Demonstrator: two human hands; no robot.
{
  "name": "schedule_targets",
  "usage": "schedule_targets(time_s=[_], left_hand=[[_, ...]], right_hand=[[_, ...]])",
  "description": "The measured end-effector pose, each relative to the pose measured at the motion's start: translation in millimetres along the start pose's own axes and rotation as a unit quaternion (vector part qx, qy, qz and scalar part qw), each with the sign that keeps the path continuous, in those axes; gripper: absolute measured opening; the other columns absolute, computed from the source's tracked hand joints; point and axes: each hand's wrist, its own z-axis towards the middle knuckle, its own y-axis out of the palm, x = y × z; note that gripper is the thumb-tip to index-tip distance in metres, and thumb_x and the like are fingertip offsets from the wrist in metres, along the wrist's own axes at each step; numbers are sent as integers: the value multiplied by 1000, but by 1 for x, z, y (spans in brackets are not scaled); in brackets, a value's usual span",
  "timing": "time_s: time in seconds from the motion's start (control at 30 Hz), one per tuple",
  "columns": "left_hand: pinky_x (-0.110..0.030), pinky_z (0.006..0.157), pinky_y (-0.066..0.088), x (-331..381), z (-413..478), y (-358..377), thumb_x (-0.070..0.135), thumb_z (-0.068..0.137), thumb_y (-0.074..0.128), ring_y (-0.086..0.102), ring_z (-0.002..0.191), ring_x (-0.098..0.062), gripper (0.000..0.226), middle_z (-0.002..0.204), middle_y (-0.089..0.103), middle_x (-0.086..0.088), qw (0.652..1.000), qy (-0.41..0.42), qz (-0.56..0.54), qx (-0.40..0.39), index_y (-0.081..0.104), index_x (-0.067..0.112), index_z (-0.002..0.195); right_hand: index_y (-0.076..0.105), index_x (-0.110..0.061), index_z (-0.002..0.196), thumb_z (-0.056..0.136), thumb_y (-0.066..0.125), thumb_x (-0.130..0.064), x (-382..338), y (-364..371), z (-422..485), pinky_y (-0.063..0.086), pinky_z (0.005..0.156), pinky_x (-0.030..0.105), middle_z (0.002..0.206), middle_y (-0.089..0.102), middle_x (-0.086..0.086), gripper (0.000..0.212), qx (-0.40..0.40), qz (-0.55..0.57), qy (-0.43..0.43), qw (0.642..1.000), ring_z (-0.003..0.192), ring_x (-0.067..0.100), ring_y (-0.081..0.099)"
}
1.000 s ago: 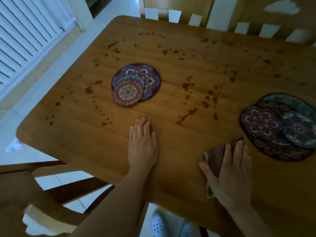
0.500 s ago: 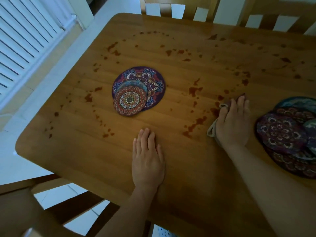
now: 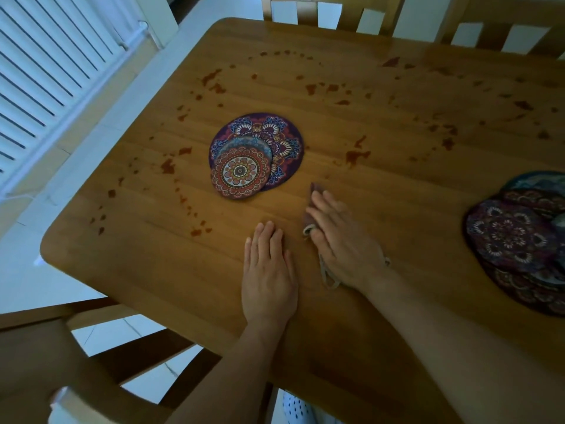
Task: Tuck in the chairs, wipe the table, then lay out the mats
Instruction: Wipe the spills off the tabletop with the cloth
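Table (image 3: 397,209) with red stains (image 3: 356,156).
Cloth (image 3: 315,191) pinned under right hand (image 3: 342,240), fingers straight; left hand (image 3: 269,270) flat at its 8 o'clock; mats (image 3: 253,154) at 10 o'clock.

My right hand (image 3: 339,240) is pressing a soft, matt brown cloth (image 3: 315,191); my left hand (image 3: 269,270) is lying on the table (image 3: 412,228), smooth grained wood giving a faint sheen under reddish-brown spots. The round mats (image 3: 275,139) are looking matt and printed, the chair (image 3: 30,356) wooden.

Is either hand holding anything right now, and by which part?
Nothing gripped. The right hand presses flat on the cloth; the left hand rests on the table.
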Motion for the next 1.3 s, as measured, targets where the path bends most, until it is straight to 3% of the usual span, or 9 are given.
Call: schedule_targets(time_s=[0.23, 0.33, 0.43, 0.47, 0.6, 0.67, 0.73, 0.93, 1.3], left_hand=[[-41, 121, 19, -1, 0, -4, 19, 104, 39, 26, 146, -23, 37, 151, 41, -10, 1000, 7, -10, -2, 49, 4, 137], [-39, 121, 16, 1, 1, -3, 20, 103, 40, 26, 146, -22, 37, 150, 41, -9, 1000, 0, -14, 6, 50, 5, 136], [-40, 121, 17, 1, 0, -2, 21, 103, 41, 27, 145, -21, 37, 150, 42, -9, 1000, -1, -21, 10, 50, 5, 135], [-40, 121, 17, 1, 0, -2, 21, 103, 41, 27, 145, -21, 37, 150, 42, -9, 1000, -1, -21, 12, 50, 6, 135], [-40, 121, 18, 1, 0, -1, 21, 103, 40, 26, 146, -21, 37, 150, 41, -8, 1000, 2, -18, 14, 49, 7, 136], [-40, 121, 18, 1, 0, -1, 22, 103, 39, 25, 146, -20, 38, 151, 41, -8, 1000, 2, -17, 12, 49, 7, 137], [-40, 121, 18, 2, 0, -1, 22, 104, 39, 25, 146, -20, 38, 151, 40, -8, 1000, 0, -18, 12, 49, 7, 137], [-37, 122, 13, -1, 2, 0, 24, 105, 34, 20, 148, -17, 40, 154, 37, -6, 1000, 3, -18, 11, 47, 9, 140], [-35, 122, 14, -3, -3, -7, 48, 99, 20, 25, 146, -16, 63, 151, 41, -7, 993, -13, -112, 16, 39, 8, 143]], right_hand=[[54, -19, 136, 104, 36, -23, -32, -4, -35, 26, 111, 17, 146, 47, -8, 37, 9, 235, 54, 970, 136, -3, 35], [70, -23, 110, 99, 41, -25, -30, -18, -38, 46, 83, 25, 107, 70, -2, 31, 38, 505, 205, 838, 95, 6, 64], [71, -9, 101, 97, 39, -10, -7, -36, -42, 50, 87, 35, 105, 71, 13, 32, 74, 684, 303, 659, 98, 27, 65], [70, -8, 108, 96, 38, -6, 5, -45, -45, 51, 86, 30, 110, 71, 11, 34, 100, 690, 328, 638, 104, 26, 65], [63, -43, 119, 93, 46, -27, 39, -67, -65, 43, 99, 30, 134, 55, -14, 35, 215, 493, 361, 762, 126, 9, 49], [53, -46, 131, 94, 45, -48, 33, -53, -71, 25, 115, 37, 145, 42, -18, 37, 118, 296, 287, 903, 138, 4, 33], [41, -29, 146, 99, 41, -48, 24, -28, -72, 9, 121, 42, 156, 31, -6, 51, 31, 31, 205, 978, 147, 11, 17], [30, -16, 151, 103, 29, -38, 6, -5, -17, 6, 121, 47, 159, 28, 8, 53, 43, -73, 202, 976, 149, 23, 14], [37, -23, 149, 103, 27, -41, -19, 4, -105, 18, 119, 43, 157, 32, -1, 51, -107, -86, -99, 986, 148, 16, 22]])
